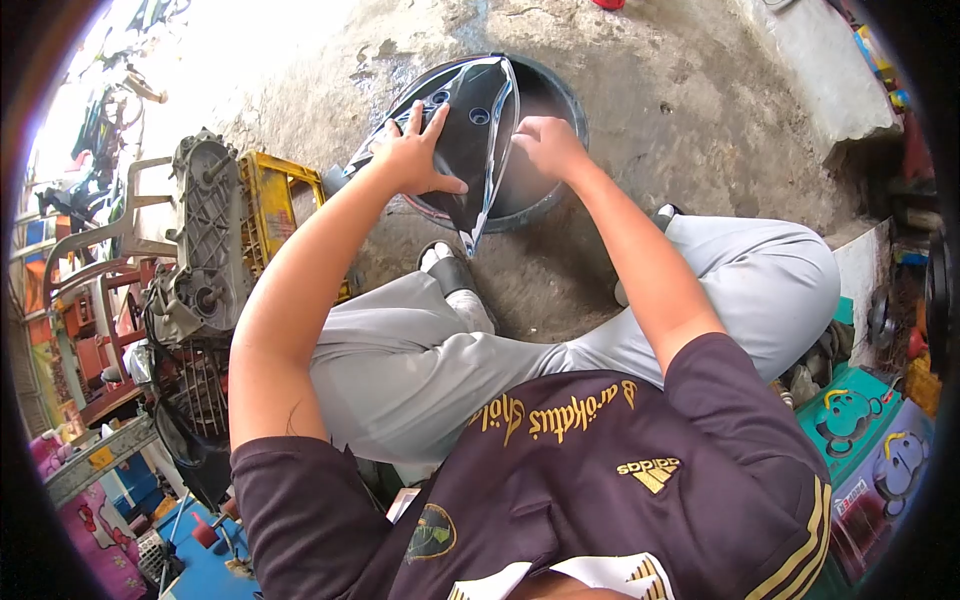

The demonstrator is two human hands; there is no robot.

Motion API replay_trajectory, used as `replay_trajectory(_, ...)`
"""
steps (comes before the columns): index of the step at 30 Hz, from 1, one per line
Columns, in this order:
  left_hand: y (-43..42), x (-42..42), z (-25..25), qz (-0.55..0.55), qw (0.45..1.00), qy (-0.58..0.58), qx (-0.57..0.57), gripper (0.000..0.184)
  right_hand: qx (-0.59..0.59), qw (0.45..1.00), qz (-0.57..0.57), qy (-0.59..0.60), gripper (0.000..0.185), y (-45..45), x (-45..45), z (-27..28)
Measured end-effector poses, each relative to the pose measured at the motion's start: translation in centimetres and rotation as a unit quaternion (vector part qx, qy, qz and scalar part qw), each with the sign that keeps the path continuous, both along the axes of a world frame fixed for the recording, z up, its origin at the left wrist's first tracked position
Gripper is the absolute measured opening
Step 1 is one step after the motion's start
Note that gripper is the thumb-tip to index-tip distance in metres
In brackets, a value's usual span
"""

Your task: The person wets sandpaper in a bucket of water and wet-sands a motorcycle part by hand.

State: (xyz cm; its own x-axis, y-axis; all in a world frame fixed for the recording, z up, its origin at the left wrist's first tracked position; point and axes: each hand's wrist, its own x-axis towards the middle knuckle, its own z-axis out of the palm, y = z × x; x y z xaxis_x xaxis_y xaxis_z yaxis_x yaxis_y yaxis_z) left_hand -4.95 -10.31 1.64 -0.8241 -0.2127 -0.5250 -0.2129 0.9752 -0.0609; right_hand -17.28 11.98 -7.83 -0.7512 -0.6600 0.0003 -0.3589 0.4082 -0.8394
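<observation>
A glossy black panel [458, 150], pointed at its lower end and with two round fittings, looks like a motorcycle body panel. It rests across a dark round basin [572, 95] on the floor. My left hand [415, 155] lies on the panel's left part with its fingers spread. Beside the panel's right edge, above the murky inside of the basin, my right hand [548, 145] is closed with its fingers curled. Whatever may be in those fingers is hidden.
On the left, a grey metal engine casing [208, 235] stands against a yellow crate [270, 200]. Rough concrete floor [680, 110] surrounds the basin. At lower right sit green and purple boxes [850, 425] with cartoon prints. A concrete ledge [820, 70] rises at upper right.
</observation>
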Motion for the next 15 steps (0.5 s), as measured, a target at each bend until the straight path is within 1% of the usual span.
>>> replay_trajectory(4,-0.06,-0.24,0.18,-0.005,1.000,0.020,0.007,0.142,0.005,1.000,-0.010,0.018,0.020,-0.28,-0.32,0.22)
replay_trajectory(6,-0.01,-0.21,-0.07,-0.001,1.000,0.011,0.003,0.142,-0.010,0.999,-0.050,0.015,0.020,-0.33,0.10,0.07)
replay_trajectory(7,-0.03,-0.11,-0.18,-0.003,1.000,0.015,0.005,0.142,-0.010,1.000,-0.016,-0.001,0.021,-0.09,-0.21,0.08)
replay_trajectory(10,-0.19,-0.30,-0.12,-0.006,1.000,0.028,0.008,0.142,0.004,1.000,0.016,0.004,0.021,0.16,-0.22,0.24)
replay_trajectory(11,-0.17,-0.26,-0.15,-0.006,1.000,0.019,0.003,0.142,0.003,1.000,0.014,0.006,0.021,0.01,-0.45,0.32)
replay_trajectory(13,-0.08,-0.35,0.14,-0.004,1.000,0.013,0.004,0.142,0.012,0.998,-0.058,0.007,0.021,-0.49,-0.53,0.05)
replay_trajectory(14,-0.12,-0.29,0.21,-0.002,1.000,0.010,0.002,0.142,0.011,0.998,-0.056,0.004,0.021,-0.41,-0.51,-0.18)
replay_trajectory(15,0.21,-0.29,0.78,-0.003,1.000,0.002,0.006,0.141,0.006,1.000,-0.018,-0.013,0.020,-0.04,-0.38,0.08)
